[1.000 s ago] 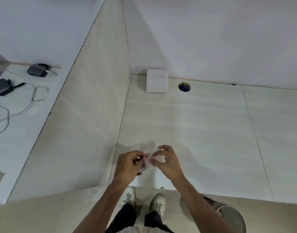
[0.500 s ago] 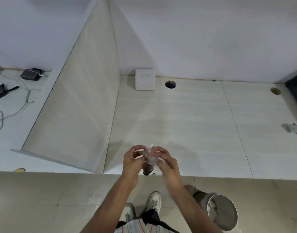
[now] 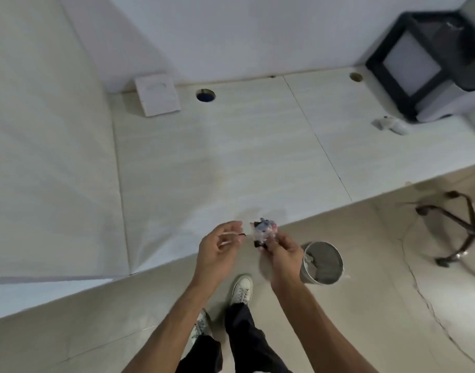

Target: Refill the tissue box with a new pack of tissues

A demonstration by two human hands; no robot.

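The white tissue box [image 3: 157, 94] stands at the back of the desk, in the corner by the side partition, its oval slot facing up. My right hand [image 3: 282, 251] grips a crumpled clear plastic wrapper [image 3: 263, 231] with dark print, just off the desk's front edge. My left hand [image 3: 217, 251] hangs beside it, fingers spread, with a thin strip that I cannot make out at its fingertips. A small white wrapped pack [image 3: 391, 124] lies far right on the desk.
A metal waste bin [image 3: 322, 262] stands on the floor right of my right hand. A cable hole [image 3: 205, 95] lies beside the box. A black-framed unit [image 3: 424, 57] sits at the back right, an office chair base [image 3: 457, 230] at far right.
The view has swung right and back from the desk. My hands have come apart: the right keeps the crumpled wrapper, the left has let go and opened. The bin is now close by.
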